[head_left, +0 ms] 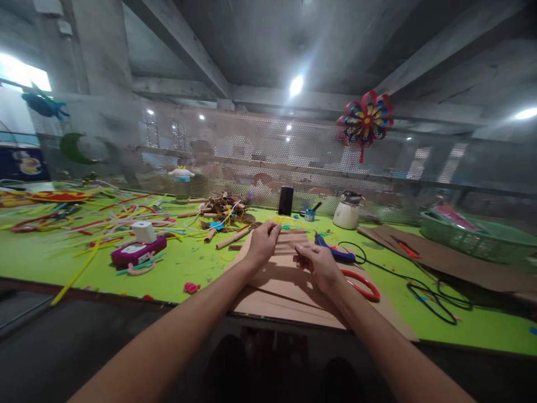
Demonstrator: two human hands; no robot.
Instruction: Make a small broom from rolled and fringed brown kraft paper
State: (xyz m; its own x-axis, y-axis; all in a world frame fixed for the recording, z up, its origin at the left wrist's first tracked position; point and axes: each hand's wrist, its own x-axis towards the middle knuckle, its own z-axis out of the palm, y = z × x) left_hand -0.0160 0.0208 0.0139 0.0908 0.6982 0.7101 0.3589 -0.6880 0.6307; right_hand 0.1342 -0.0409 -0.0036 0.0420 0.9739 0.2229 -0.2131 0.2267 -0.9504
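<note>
My left hand (263,244) pinches the left edge of a small brown cardboard piece (291,242) that looks ridged in pale and darker stripes. My right hand (319,265) has its thumb and fingers closed at the piece's lower right edge. Below both hands lie larger flat brown cardboard sheets (285,305) at the table's front edge. Red-handled scissors (364,285) rest beside my right wrist, their blades hidden. A blue glue gun (333,250) with a black cord lies just beyond my right hand.
On the green table (168,282) stand a purple power block (138,251) with a white plug, a phone (286,200) and a cream jug (347,211). Rolled cardboard tubes (229,210) pile up behind. At right, a green basket (474,240) sits by a large brown sheet (444,263).
</note>
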